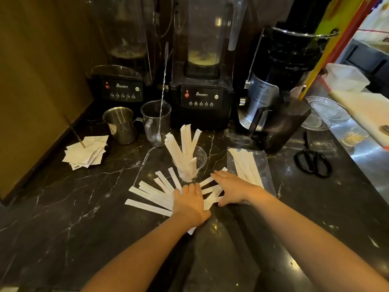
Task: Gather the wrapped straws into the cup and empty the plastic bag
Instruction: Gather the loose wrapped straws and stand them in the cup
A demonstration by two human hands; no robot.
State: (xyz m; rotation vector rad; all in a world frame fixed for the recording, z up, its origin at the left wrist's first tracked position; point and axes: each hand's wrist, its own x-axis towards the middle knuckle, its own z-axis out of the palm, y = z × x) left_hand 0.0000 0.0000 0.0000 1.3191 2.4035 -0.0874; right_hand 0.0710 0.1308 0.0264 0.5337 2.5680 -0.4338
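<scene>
Head view, roughly partway through by the look of it. A fair bunch of white paper-wrapped straws point(185, 142) already standing in the clear plastic cup point(190, 165) on the black marble counter point(63, 207), some leaning out left. Plenty left though: a fan of loose wrapped straws point(151, 197) spread flat just in front of the cup, plus another batch point(246, 165) lying inside the clear plastic bag point(263, 163) just right of it, so bag not emptied yet. Left hand point(189, 203) pressed flat on the fan, grip open, holding nothing. Right hand point(231, 186) same, fingers splayed over straws near the bag edge. Probably about to rake the loose ones together.
</scene>
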